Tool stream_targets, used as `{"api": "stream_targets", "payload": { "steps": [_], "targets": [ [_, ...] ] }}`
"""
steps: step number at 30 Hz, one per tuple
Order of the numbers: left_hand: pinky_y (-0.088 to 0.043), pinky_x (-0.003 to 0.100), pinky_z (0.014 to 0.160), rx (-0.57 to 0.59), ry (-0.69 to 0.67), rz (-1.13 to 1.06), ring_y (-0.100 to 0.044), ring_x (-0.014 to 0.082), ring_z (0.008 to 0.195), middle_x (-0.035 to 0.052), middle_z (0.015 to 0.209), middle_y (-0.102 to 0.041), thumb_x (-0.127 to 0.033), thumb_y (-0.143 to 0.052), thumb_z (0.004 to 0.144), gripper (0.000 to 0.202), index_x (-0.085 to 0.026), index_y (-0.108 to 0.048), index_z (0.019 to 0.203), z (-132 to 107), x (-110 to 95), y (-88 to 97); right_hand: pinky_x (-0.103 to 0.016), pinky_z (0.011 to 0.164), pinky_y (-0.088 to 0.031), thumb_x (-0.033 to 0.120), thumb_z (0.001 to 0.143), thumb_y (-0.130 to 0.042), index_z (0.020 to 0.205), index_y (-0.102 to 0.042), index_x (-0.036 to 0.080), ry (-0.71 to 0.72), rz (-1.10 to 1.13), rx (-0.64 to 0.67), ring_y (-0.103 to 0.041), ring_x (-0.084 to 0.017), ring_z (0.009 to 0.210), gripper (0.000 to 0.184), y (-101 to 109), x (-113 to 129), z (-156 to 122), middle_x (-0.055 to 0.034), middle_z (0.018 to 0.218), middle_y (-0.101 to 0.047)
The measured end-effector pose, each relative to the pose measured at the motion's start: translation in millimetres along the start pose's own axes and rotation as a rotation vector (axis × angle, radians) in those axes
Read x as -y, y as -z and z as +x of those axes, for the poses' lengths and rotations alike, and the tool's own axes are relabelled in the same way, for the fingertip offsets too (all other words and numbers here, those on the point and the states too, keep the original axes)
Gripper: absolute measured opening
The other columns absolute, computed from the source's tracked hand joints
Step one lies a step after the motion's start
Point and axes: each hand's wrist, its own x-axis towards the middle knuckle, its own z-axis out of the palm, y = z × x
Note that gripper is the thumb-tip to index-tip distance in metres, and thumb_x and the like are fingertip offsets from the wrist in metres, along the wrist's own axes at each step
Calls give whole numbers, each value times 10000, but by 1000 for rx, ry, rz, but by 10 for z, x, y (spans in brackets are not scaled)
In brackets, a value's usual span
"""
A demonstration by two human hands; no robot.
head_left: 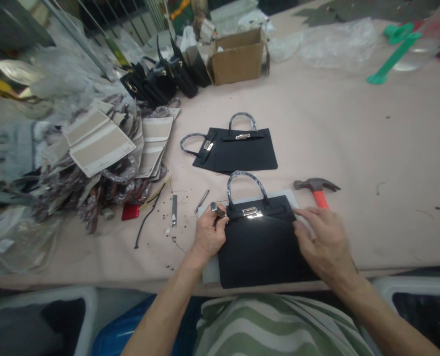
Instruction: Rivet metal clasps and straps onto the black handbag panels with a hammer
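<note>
Black bag (259, 257) flat at the near edge of the table (394, 173), handle pointing away, silver clasp (252, 213) uppermost, pale sheet (210, 276) beneath, showing along the sides. Left hand (208, 235) at the bag's upper left edge, fingers closed around a short metal tool (217, 209), its blunt end up. Right hand (321, 242) at the opposite edge, slightly blurred, fingertips against the bag; cannot tell whether they pinch it. Hammer (316, 186) just beyond the right hand, red handle partly hidden by it. Thin metal rod (202, 201) lying beyond the left hand. Two similar black bag pieces (247, 153) overlap farther off. Heaped beige panels (101, 141) to the left.
</note>
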Motion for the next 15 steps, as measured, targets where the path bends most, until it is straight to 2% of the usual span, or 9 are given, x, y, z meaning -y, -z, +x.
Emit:
{"api": "stream_targets", "payload": {
  "steps": [1, 2, 4, 6, 7, 9, 11, 13, 15],
  "targets": [
    [-535, 334, 867, 9, 0, 7, -664, 203, 950, 61, 975, -683, -93, -563, 830, 162, -200, -620, 938, 5, 0, 3, -417, 911, -411, 309, 947, -454, 1139, -643, 140, -72, -128, 13, -529, -290, 996, 318, 67, -170, 3, -178, 1066, -590],
    [-533, 332, 864, 16, 1, 12, -664, 202, 946, 59, 972, -684, -89, -563, 827, 166, -201, -621, 934, 10, 0, 7, -417, 866, -420, 337, 935, -466, 1144, -639, 120, -118, -240, 90, -531, -299, 955, 347, 114, -329, 3, -195, 1041, -590],
    [-531, 328, 855, 29, 6, 14, -664, 201, 936, 57, 966, -686, -83, -567, 821, 171, -202, -621, 931, 18, 3, 11, -392, 720, -419, 373, 901, -492, 1124, -628, 96, -222, -355, 222, -530, -276, 797, 381, 152, -583, 3, -175, 926, -583],
    [-531, 326, 837, 37, 17, 5, -664, 200, 911, 54, 943, -687, -86, -572, 817, 164, -202, -622, 922, 24, 8, 10, -333, 601, -383, 353, 859, -524, 1031, -633, 118, -336, -312, 297, -495, -217, 656, 311, 146, -732, 30, -109, 809, -565],
    [-532, 325, 826, 38, 23, -3, -664, 199, 897, 52, 930, -687, -89, -575, 816, 159, -202, -624, 916, 26, 10, 10, -302, 547, -359, 328, 831, -537, 948, -632, 135, -410, -212, 321, -464, -187, 593, 244, 141, -767, 61, -67, 732, -545],
    [-531, 324, 809, 35, 33, -23, -666, 199, 872, 47, 900, -688, -93, -577, 816, 153, -203, -629, 910, 28, 12, 8, -255, 457, -326, 307, 793, -518, 765, -596, 178, -528, 76, 364, -393, -143, 498, 153, 160, -765, 158, 8, 589, -482],
    [-528, 323, 800, 35, 40, -31, -667, 196, 843, 40, 867, -689, -93, -574, 815, 153, -201, -636, 904, 29, 10, 8, -238, 399, -321, 325, 786, -483, 663, -530, 224, -585, 372, 440, -345, -123, 444, 165, 234, -669, 285, 47, 524, -431],
    [-526, 324, 791, 39, 43, -28, -664, 193, 812, 35, 845, -692, -93, -581, 812, 151, -198, -647, 898, 31, 4, 10, -230, 375, -317, 348, 793, -481, 654, -474, 246, -656, 613, 498, -314, -106, 413, 173, 366, -473, 410, 61, 537, -406],
    [-526, 325, 784, 45, 42, -26, -662, 191, 794, 33, 835, -694, -93, -587, 811, 148, -198, -656, 891, 35, -3, 13, -216, 362, -277, 392, 815, -522, 698, -441, 248, -736, 763, 473, -289, -91, 396, 203, 543, -180, 510, 74, 558, -370]
  ]
}}
